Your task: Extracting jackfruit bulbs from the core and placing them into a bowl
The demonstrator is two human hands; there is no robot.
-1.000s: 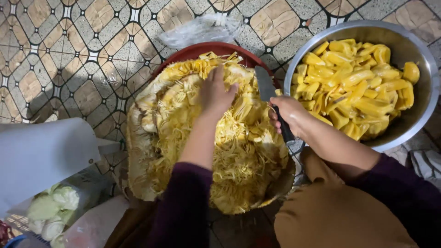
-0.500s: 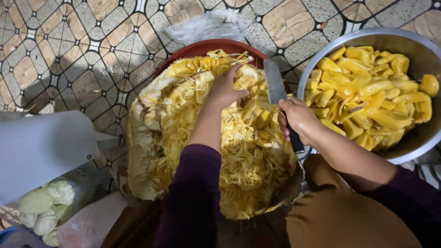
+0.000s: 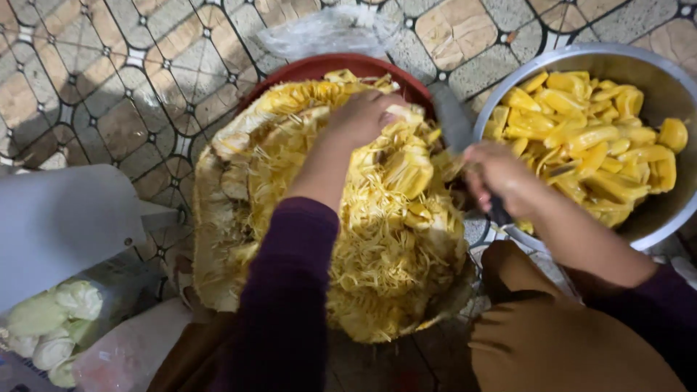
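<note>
Split jackfruit (image 3: 348, 218) resting cut face up across a red basin (image 3: 319, 69) on the patterned tile floor (image 3: 109, 87), between the knees. Left hand (image 3: 367, 116) curled down into the upper part of the fruit, fingers closed around a pale pod bedded in the fibres. Right hand (image 3: 501, 174) fisted around a dark knife handle at the fruit's right edge, the broad grey blade (image 3: 454, 123) rising between fruit and steel bowl (image 3: 639, 62); motion blur there, so exact blade contact impossible to tell.

Best done, by the look of it, with the blade tip kept shallow and angled away from the left fingers, slicing only the stringy strands that anchor each pod, then twisting the pod free rather than tearing. Worth keeping the left hand clear above the cutting line.

Flesh: dense mats of thin yellow fibres, ragged and stringy, with smoother plump pods nested among them; thick pale rind curling at the left rim. In the bowl, glossy, firm, deep-yellow bulbs (image 3: 581, 138), oblong and smooth. At lower left, whitish-green chunks (image 3: 51, 327) in a clear plastic bag, under a grey sheet. Crumpled clear plastic (image 3: 327, 29) beyond the basin.
</note>
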